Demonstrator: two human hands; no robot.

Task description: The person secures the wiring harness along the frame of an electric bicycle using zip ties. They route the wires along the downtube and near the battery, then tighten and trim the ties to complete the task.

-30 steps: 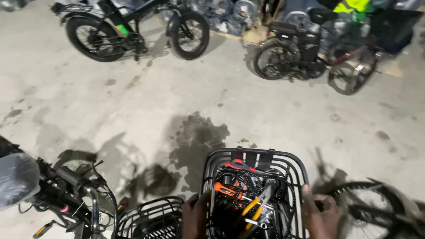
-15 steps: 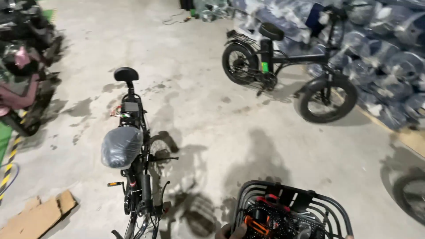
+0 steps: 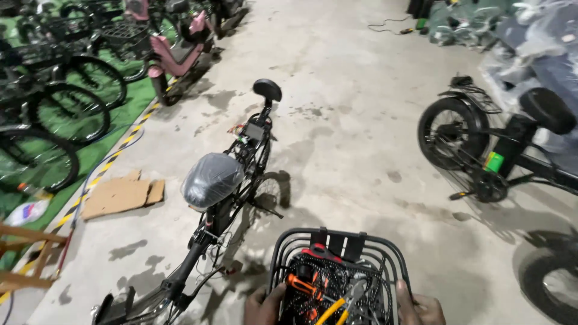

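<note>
A bicycle assembly workshop or warehouse: bare stained concrete floor [image 3: 361, 108], a half-built electric bike [image 3: 229, 198] in the middle, rows of bicycles [image 3: 54, 102] far left, plastic-wrapped bikes [image 3: 530, 42] far right, flattened cardboard [image 3: 120, 195].

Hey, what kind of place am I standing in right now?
Probably an electric bike workshop or storage hall. A part-built bike with a plastic-wrapped seat stands on the bare concrete floor, more bikes line the left side, and both hands hold a black wire basket full of tools.
</note>
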